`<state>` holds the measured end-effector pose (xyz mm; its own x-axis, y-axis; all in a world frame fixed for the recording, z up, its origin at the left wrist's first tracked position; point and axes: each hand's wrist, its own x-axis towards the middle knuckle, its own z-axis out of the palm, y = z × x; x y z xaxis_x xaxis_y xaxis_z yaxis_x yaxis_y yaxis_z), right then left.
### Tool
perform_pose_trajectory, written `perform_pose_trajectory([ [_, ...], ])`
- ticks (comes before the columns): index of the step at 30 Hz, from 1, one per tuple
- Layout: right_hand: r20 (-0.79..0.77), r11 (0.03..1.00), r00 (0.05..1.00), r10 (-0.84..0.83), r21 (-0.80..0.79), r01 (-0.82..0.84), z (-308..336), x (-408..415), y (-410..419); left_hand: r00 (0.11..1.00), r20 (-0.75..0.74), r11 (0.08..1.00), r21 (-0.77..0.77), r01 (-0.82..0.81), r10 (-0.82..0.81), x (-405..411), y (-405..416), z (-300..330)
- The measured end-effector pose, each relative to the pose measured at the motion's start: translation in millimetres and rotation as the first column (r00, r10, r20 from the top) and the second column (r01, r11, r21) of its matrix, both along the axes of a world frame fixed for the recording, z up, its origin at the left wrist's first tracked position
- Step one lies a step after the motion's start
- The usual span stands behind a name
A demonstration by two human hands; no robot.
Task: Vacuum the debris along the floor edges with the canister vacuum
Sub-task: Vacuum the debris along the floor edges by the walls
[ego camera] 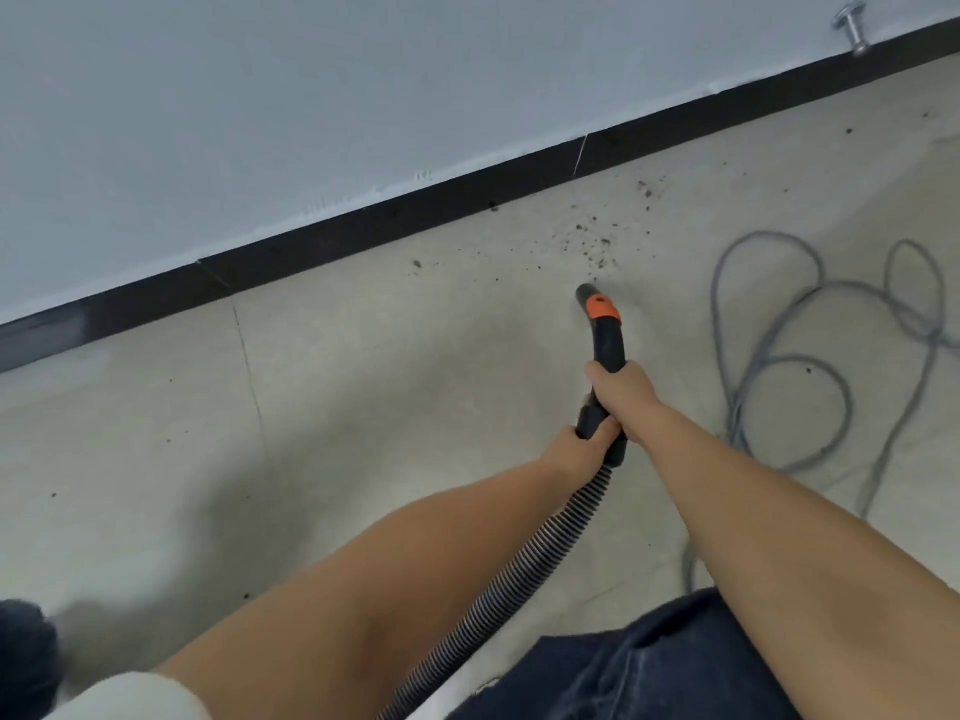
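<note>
Nearest, at six o'clock, one ribbed black hose (524,569) runs up between two bare forearms. The left hand (574,452) curls its fingers round the hose cuff; just beyond, the right hand (621,389) wraps fully round the one curved black nozzle tube (605,335), which bears one orange collar (601,308). Its mouth sits close to the floor (363,387). Past the tip, toward one o'clock, dark debris (597,244) lies scattered in one main patch, with stray specks elsewhere. At three o'clock one grey cord (795,366) loops loosely. Farthest, one black baseboard (415,213) meets the wall (311,96), with one metal doorstop (852,31) at one o'clock.
</note>
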<state>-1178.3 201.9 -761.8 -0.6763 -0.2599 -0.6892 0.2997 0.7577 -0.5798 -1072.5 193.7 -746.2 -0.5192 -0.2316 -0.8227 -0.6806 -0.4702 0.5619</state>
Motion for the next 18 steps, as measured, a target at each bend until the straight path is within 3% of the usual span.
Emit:
perform_pose_trajectory([
  [9, -0.033, 0.995, 0.999, 0.001, 0.096, 0.002, 6.4, -48.0, -20.6, 0.994, 0.051, 0.994, 0.048, 0.099, -0.102, -53.4, -23.8, 8.8],
  [13, -0.116, 0.986, 0.993, 0.025, 0.169, -0.005, -6.4, -52.9, -18.1, 0.997, 0.046, 0.995, 0.072, 0.062, -0.066, -56.4, -15.4, -5.6],
  [18, -0.083, 0.976, 0.995, 0.061, 0.215, -0.042, 0.6, -59.9, -2.3, 0.999, 0.035, 0.984, 0.176, 0.003, -0.009, -60.1, 4.8, -4.5],
])
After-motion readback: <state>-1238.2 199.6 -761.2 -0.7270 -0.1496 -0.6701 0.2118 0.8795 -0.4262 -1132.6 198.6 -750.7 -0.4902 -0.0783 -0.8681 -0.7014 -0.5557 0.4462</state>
